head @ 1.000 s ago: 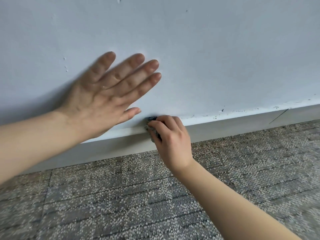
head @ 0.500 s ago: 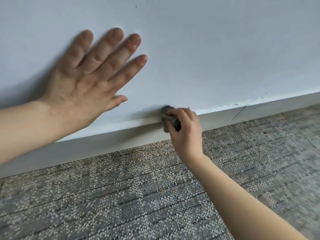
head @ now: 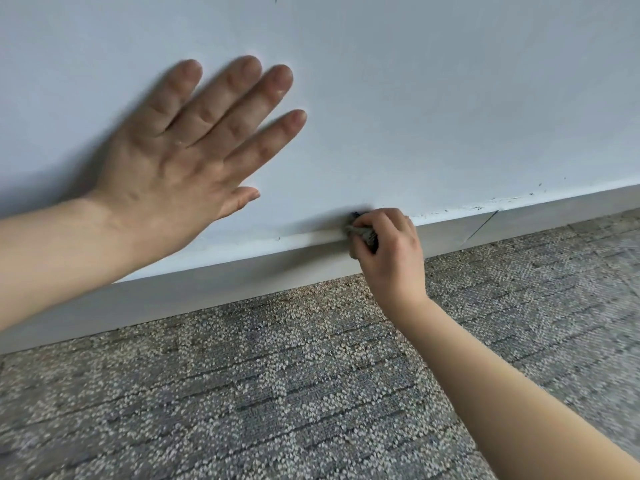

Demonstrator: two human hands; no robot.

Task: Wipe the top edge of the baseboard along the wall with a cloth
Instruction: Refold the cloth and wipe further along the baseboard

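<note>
Flat on the pale painted wall, above the long white baseboard: left hand, fingers spread. To its right, on the baseboard's top edge: small dark crumpled cloth, pinched in right hand. Below and in front of the baseboard: grey flecked carpet, running under both forearms.

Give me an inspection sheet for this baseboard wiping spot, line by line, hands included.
Surface: baseboard, pale; dark specks along its top edge to the right of the cloth.
Job's things: cloth, small and dark, pressed on the top edge.
Clutter: nothing seen.
Hands: left hand flat on the wall, fingers straight; right hand grips the cloth.
Cables: nothing seen.
Surroundings: grey patterned carpet; thin diagonal line on the baseboard face.
</note>
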